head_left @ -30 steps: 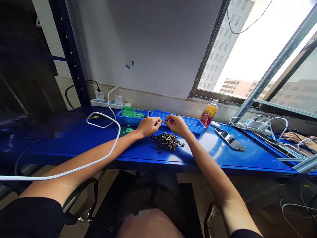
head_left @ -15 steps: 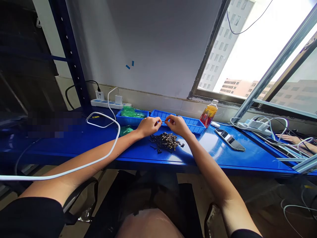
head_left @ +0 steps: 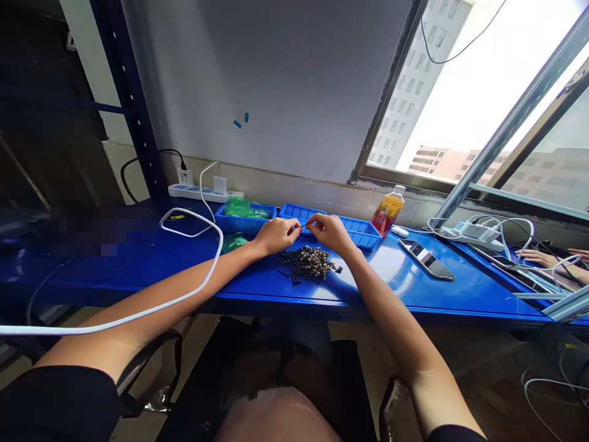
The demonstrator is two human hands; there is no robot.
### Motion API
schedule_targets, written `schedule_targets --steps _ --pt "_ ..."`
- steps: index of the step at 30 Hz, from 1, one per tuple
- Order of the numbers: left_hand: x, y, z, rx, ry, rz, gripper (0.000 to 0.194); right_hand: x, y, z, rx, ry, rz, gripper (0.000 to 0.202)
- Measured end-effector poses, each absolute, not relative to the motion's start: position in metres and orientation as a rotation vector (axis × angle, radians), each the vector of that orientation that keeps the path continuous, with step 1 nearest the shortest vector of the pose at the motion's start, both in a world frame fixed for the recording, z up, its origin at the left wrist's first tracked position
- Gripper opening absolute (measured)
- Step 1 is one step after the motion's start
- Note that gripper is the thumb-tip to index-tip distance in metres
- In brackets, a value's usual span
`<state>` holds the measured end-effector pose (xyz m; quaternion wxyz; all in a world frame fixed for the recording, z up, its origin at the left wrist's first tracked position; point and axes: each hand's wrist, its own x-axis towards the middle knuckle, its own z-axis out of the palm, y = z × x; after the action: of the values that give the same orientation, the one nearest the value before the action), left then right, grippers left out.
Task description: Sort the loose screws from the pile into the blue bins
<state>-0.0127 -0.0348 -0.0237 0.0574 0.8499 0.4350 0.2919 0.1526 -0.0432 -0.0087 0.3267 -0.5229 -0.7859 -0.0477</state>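
Over a pile of small metal and black screws (head_left: 315, 261), my left hand (head_left: 276, 234) and my right hand (head_left: 332, 232) meet almost fingertip to fingertip. A thin dark screw (head_left: 304, 226) spans the small gap, pinched from both sides; its details are too small to make out. Several loose black screws (head_left: 294, 279) lie at the pile's near edge. Behind the hands stand a blue bin of green plastic pieces (head_left: 243, 209), a middle blue bin (head_left: 294, 210) and a right blue bin (head_left: 365, 233), partly hidden by my right hand. More green pieces (head_left: 234, 242) lie beside my left wrist.
A white cable (head_left: 202, 285) loops across my left forearm. To the right are a drink bottle (head_left: 389, 212), a white mouse-like object (head_left: 400, 231) and a phone (head_left: 427, 259). A power strip (head_left: 207, 194) lies along the wall. Another person's hand (head_left: 538, 258) shows at far right.
My hands stay in the same place, with only a slight shift of the thin screw between the fingertips. At far right, more of another person's hands has come into view.
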Motion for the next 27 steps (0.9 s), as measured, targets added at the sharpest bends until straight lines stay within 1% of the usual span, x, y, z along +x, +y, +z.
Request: schedule_targets --steps 11,20,27 --pt "-0.0130 -0.0344 -0.0238 2.566 1.331 0.863 0.027 0.1551 -0.0472 -0.0069 -1.294 -2.122 -0.054 0.010" --pt "-0.0130 -0.0332 -0.0242 2.572 1.336 0.871 0.028 0.1545 -0.0435 -0.0096 -1.311 -2.082 -0.109 0.009" --pt "-0.0124 -0.0313 -0.0277 2.628 1.209 0.813 0.025 0.1529 -0.0418 -0.0107 -1.331 -2.061 -0.080 0.009"
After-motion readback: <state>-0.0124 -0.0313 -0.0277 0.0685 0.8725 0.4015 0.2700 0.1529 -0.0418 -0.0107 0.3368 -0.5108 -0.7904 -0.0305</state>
